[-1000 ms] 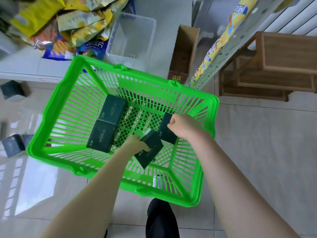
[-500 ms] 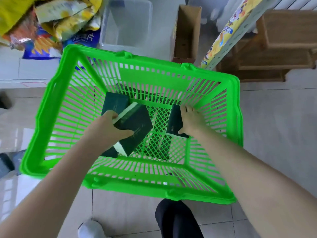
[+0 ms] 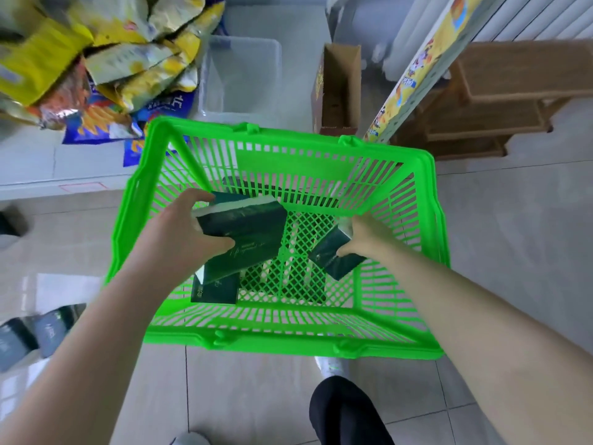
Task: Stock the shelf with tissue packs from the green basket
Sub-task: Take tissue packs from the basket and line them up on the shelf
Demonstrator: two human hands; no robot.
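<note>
A bright green plastic lattice basket [image 3: 440, 239] stands on pale floor tiles. Over its left half, the left hand [image 3: 179, 239] clasps 1 dark green rectangular tissue pack [image 3: 250, 232], thumb on top and fingers curled round the far edge. Over the basket's right half, the right hand [image 3: 369, 239] pinches a second dark green tissue pack [image 3: 330, 258], held tilted. A third dark green pack [image 3: 215, 290] lies on the basket's floor near its front wall.
</note>
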